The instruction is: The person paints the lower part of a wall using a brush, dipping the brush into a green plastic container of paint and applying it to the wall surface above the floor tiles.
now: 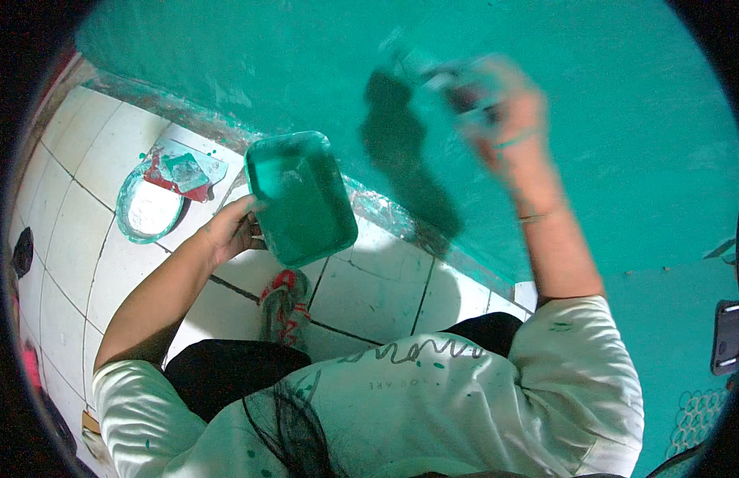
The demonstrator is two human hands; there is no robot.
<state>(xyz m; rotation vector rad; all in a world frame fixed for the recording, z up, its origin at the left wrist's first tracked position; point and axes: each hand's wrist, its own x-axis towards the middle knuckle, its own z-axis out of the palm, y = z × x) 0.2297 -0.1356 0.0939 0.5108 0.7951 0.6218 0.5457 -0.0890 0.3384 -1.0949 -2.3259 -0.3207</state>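
Note:
My left hand [232, 229] grips the left edge of a green rectangular plastic tub [305, 253], tilted so its inside faces up; green smears coat its inner walls. My right hand [509, 111] is raised close to the green wall [624, 159], smeared by motion, with green marks on the wrist. Its fingers close round a small tool [465, 94], dark in the middle with a pale thin end toward the wall. Blur hides the tool's exact kind. A dark shadow of hand and tool falls on the wall to the left.
On the white tiled floor [369, 291] stands a round tub of white paste [152, 211], with a red-and-grey flat piece [178, 177] across its rim. A red-and-grey shoe [286, 307] lies below the green tub. A dark phone-like object [728, 338] is at the right edge.

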